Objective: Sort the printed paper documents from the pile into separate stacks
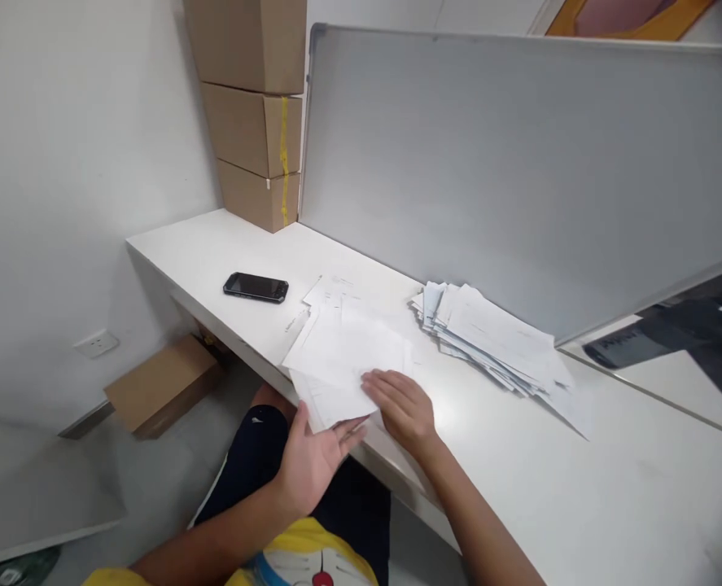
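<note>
Several white paper sheets (352, 354) lie loosely overlapped near the front edge of the white table, their near corner sticking out past it. My left hand (315, 460) is palm up at that corner, thumb at its left side and fingers beneath, gripping the sheets. On the right edge of the same sheets rests my right hand (404, 409), fingers stretched out and its thumb hidden. Farther right, a thick, uneven stack of papers (488, 338) sits against the whiteboard, with some bluish sheets showing among the white ones.
A black phone (255, 287) lies left of the sheets on the table (214, 244). Stacked cardboard boxes (244, 122) stand in the back corner, beside a large whiteboard (519, 179) leaning along the rear. Another cardboard box (162, 382) is on the floor at left, below a wall socket (96, 343).
</note>
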{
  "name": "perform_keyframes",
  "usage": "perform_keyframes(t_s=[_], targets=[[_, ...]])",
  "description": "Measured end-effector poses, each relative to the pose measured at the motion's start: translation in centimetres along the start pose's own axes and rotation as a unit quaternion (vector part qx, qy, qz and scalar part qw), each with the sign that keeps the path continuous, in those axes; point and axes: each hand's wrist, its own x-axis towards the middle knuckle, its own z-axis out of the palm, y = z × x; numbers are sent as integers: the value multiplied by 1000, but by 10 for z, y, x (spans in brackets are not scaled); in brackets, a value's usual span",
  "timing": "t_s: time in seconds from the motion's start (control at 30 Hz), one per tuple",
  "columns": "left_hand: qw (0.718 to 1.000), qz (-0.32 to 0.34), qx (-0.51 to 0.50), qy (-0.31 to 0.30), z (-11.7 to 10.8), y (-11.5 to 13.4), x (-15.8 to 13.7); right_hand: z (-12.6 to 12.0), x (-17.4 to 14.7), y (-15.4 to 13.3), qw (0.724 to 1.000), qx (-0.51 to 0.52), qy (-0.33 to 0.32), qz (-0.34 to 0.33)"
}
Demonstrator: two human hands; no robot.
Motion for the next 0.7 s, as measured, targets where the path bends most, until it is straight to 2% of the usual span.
perform_keyframes(t_s=[0.07, 0.13, 0.2, 0.3, 0.37, 0.47, 0.6, 0.7], targets=[[997, -48, -13, 59, -15, 4, -18, 4, -16, -26, 996, 38, -74, 22], [990, -88, 10, 114, -33, 8, -26, 7, -35, -50, 991, 52, -114, 36], [981, -121, 37, 149, -51, 12, -27, 5, -55, -68, 989, 50, -134, 40], [972, -145, 54, 177, -69, 16, -22, -10, -79, -82, 988, 49, -134, 55], [970, -172, 49, 165, -76, 19, -14, -26, -86, -86, 989, 55, -119, 69], [970, -216, 65, 94, -81, 25, -2, -43, -80, -88, 987, 67, -121, 78], [969, -192, 151, 30, -77, 29, 6, -45, -63, -87, 969, 75, -213, 96], [967, -163, 194, 18, -76, 29, 3, -40, -68, -86, 947, 97, -273, 137]])
